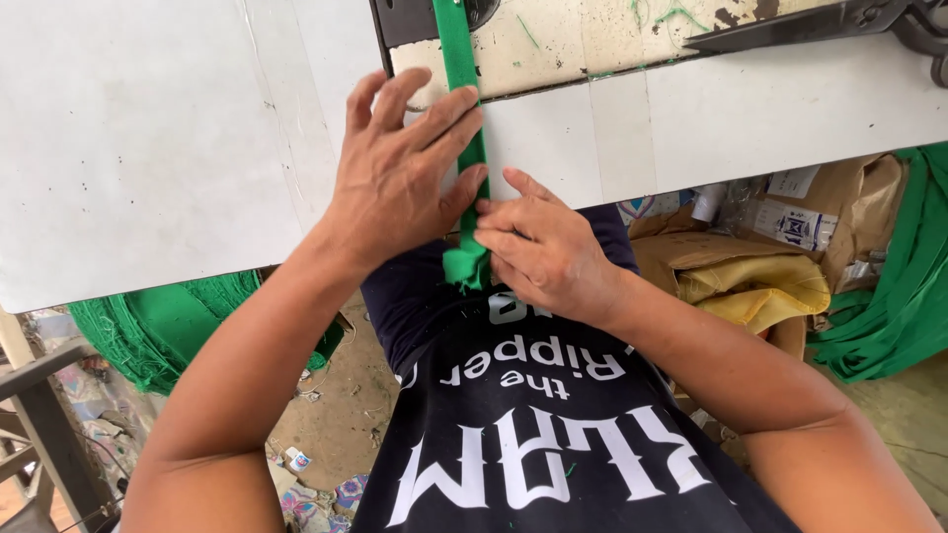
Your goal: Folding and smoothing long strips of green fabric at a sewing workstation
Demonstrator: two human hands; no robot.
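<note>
Nearest, right hand (543, 252) pinching the lower end of green fabric strip (464, 168) at the white table (148, 148) edge. Left hand (400, 178) spread flat, fingers open, pressing just left of the strip. Farther up, strip running straight under the sewing machine (612, 30).

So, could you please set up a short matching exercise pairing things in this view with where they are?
Things:
1. left hand
2. right hand
3. green fabric strip
4. cardboard boxes

Places:
A. under the table, to the right
B. pinching the strip at the table edge
C. spread flat on the white table
D. running up the table between the hands

Pairs: 1-C, 2-B, 3-D, 4-A
</note>
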